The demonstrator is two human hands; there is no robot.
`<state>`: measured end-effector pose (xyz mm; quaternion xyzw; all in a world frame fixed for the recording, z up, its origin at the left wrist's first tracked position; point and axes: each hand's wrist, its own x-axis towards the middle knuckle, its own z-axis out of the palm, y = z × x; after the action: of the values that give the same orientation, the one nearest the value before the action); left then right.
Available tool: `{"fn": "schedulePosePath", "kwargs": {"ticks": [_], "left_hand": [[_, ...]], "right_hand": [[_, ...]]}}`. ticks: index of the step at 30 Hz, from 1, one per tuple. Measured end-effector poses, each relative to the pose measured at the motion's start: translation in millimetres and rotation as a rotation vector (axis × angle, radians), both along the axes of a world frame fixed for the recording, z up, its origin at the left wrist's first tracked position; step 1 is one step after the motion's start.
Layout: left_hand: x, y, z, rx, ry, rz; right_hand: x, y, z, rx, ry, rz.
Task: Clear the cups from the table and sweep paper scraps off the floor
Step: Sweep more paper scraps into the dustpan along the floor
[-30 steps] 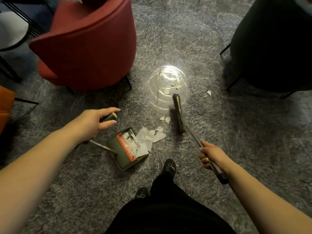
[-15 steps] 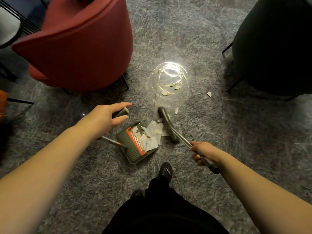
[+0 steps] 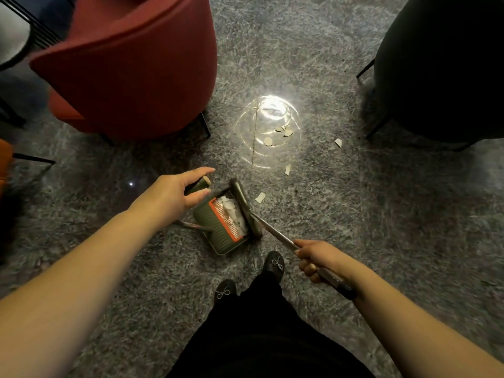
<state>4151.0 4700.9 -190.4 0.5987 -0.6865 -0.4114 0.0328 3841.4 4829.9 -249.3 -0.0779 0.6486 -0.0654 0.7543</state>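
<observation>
**Scraps half gathered, several loose beyond the pan**

Scraps [image 3: 231, 211] of white paper lie piled in the mouth of the green dustpan [image 3: 222, 227], which sits on the grey floor [image 3: 381, 214] just ahead of the person's shoes. From the head view, the only one there is, the broom [image 3: 246, 211] head lies across the pan's open edge, touching it. The right hand [image 3: 313, 259] has its fingers clamped round the broom's metal shaft, low down. The left hand [image 3: 177, 193] holds the top of the pan's upright handle [image 3: 197, 185] loosely: thumb and lower fingers curl round it while the forefinger points out straight.

More scraps [image 3: 260, 197] remain on the floor: one just beside the broom head, one a little farther, a cluster [image 3: 278, 135] in the bright glare of a reflected lamp, and one [image 3: 338, 142] out toward the dark chair [image 3: 436, 64].

The risks, as I judge them:
- The loose left grip may let the pan tilt or skid when the broom pushes against it, spilling the pile back out.
- Drawing the broom away may drag light paper out over the lip.
- The glare may hide the pale cluster, so it gets missed.
- The outlying scrap may be flicked under the dark chair or the red chair [image 3: 131, 64].

No cups or desk show here.
</observation>
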Motion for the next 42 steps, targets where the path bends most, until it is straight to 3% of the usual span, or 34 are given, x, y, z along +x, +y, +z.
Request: {"fn": "schedulePosePath", "kwargs": {"ticks": [9, 16, 21, 28, 34, 38, 42], "left_hand": [[8, 7, -5, -0.042, -0.001, -0.008], [4, 1, -9, -0.059, 0.007, -0.031], [9, -3, -14, -0.056, 0.030, -0.016], [10, -3, -13, -0.069, 0.042, -0.024], [9, -3, -13, -0.054, 0.037, -0.024], [9, -1, -12, -0.052, 0.034, -0.026], [8, 0, -12, -0.057, 0.044, -0.033]], "right_hand": [[-1, 27, 9, -0.096, 0.102, -0.234], [-4, -11, -24, -0.097, 0.195, -0.112], [10, -36, -50, 0.012, 0.086, -0.167], [52, 1, -67, 0.010, 0.163, -0.002], [62, 30, -52, 0.070, 0.004, -0.167], [59, 46, -30, 0.015, 0.002, -0.095], [53, 54, -8, -0.014, -0.056, -0.186]]}}
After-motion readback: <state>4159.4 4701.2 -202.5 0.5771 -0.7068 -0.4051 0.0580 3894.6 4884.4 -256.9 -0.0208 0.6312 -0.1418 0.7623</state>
